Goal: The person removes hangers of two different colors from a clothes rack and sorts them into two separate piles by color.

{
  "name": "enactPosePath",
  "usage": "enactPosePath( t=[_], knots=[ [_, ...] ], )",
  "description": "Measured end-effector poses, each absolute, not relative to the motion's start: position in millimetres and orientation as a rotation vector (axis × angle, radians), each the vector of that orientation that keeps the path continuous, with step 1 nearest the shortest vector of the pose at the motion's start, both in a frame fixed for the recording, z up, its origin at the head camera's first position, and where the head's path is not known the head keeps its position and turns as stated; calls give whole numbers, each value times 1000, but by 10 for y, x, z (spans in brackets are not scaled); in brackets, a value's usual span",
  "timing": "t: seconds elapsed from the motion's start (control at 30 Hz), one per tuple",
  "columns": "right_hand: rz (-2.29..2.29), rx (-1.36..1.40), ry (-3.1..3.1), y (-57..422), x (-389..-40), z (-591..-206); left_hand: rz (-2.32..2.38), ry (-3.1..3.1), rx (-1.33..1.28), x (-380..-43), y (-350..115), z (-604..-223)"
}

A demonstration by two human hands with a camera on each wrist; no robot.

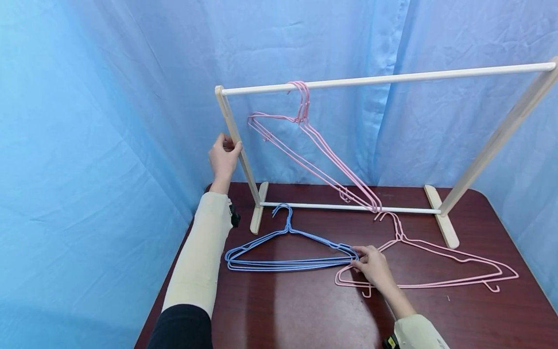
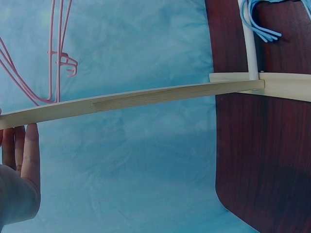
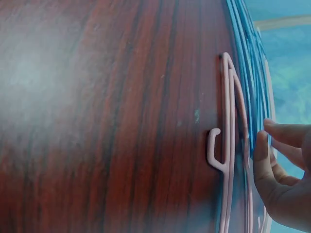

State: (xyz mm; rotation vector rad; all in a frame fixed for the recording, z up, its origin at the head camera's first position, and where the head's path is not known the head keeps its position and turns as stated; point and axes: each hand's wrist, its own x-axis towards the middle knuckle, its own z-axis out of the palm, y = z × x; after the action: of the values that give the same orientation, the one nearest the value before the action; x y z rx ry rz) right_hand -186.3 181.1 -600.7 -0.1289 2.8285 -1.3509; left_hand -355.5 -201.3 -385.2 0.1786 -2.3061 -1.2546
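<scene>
A stack of blue hangers point(image 1: 289, 231) lies on the table below the rack. At its right end, my right hand point(image 1: 372, 266) pinches the corners of the hangers between thumb and fingers; the right wrist view shows these blue wires point(image 3: 250, 73) at the fingertips. With my left hand point(image 1: 224, 157) I hold the left wooden upright point(image 1: 234, 127) of a clothes rack, partway up. From the left wrist, the fingers point(image 2: 30, 150) touch that upright's edge, while the thumb is mostly out of sight. Several pink hangers point(image 1: 333, 155) hang from the rack's white top rod point(image 1: 392, 79).
Pink hangers point(image 1: 453, 285) lie on the dark wooden table point(image 1: 314, 315), right of the blue stack and partly under my right hand. The rack's lower rod point(image 1: 410, 210) and right foot point(image 1: 442, 218) stand behind them. A blue curtain point(image 1: 109, 145) surrounds the table.
</scene>
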Motion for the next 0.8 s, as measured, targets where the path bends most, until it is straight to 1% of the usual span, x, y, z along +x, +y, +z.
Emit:
enactPosePath(
  t=[0.23,0.5,0.67,0.8],
  knots=[
    [-1118,-377,3031,1839,-1890,-6060,-1251,-2313,184,-3547,-2009,-3837],
    [-965,-754,3106,1921,-1880,-6103,-1261,-2310,180,-3545,-2010,-3834],
    [-970,-851,3094,1978,-1885,-6086,-1256,-2307,175,-3554,-2013,-3841],
    [-968,-822,3087,1994,-1901,-6063,-1256,-2302,169,-3558,-2013,-3849]
  ],
)
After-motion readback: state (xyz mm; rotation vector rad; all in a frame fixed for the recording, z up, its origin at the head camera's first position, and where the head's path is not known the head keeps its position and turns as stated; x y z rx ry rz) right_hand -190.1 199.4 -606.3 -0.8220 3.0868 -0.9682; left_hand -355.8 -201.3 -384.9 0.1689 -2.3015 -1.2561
